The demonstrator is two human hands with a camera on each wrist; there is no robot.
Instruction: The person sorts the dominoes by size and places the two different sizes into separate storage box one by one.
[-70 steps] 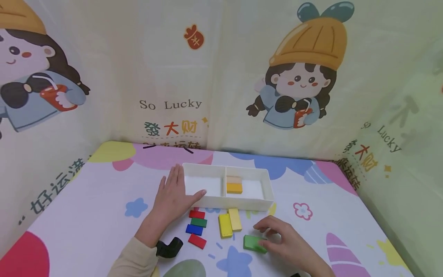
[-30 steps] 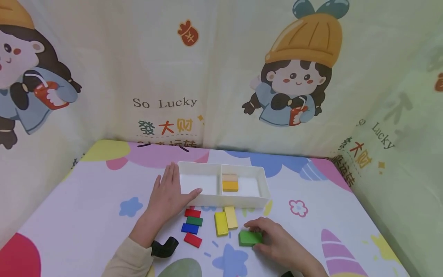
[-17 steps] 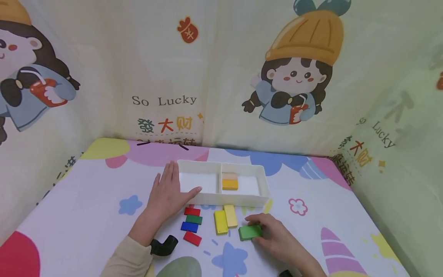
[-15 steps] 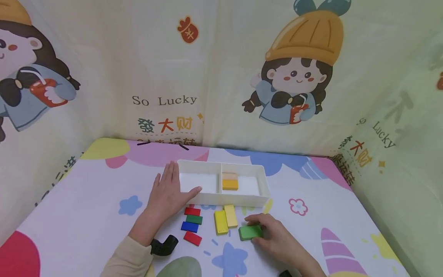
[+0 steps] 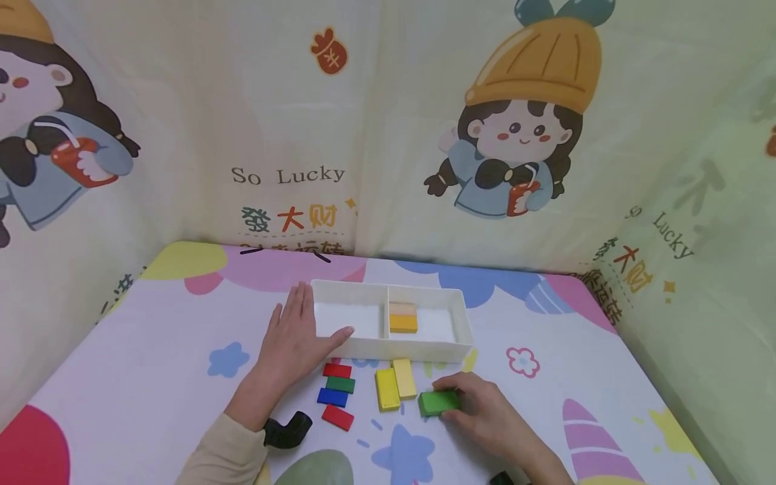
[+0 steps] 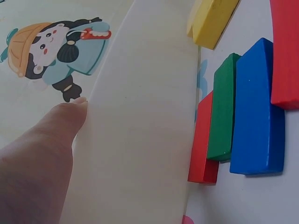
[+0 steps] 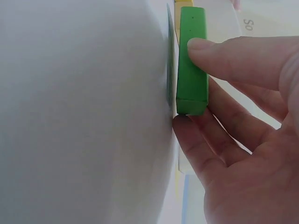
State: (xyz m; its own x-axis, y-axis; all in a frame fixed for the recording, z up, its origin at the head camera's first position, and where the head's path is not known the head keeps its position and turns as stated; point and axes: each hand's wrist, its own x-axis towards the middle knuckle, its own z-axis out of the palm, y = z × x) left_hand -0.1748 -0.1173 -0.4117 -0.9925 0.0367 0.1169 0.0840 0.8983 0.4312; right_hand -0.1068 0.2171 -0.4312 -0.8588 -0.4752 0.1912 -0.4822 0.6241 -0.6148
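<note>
In the head view my right hand [image 5: 494, 414] pinches a light green block [image 5: 438, 403] between thumb and fingers. The right wrist view shows the thumb on one long face of that green block [image 7: 191, 60], with the fingers round its other side. My left hand [image 5: 291, 343] lies with straight fingers along the left end of a white two-compartment box [image 5: 394, 349], its thumb over the front rim. A wooden-coloured block [image 5: 403, 308] and an orange-yellow block [image 5: 403, 324] lie in the right compartment, against the divider.
Before the box lie a yellow block [image 5: 387, 389] and a pale yellow block [image 5: 404, 378], side by side. A staggered column holds a red block [image 5: 337, 370], a dark green block [image 5: 340, 384], a blue block [image 5: 332, 397] and another red block [image 5: 337, 417].
My right hand has closed its thumb and fingers on the light green block and shifted it slightly away from me. The left hand stays on the box.
</note>
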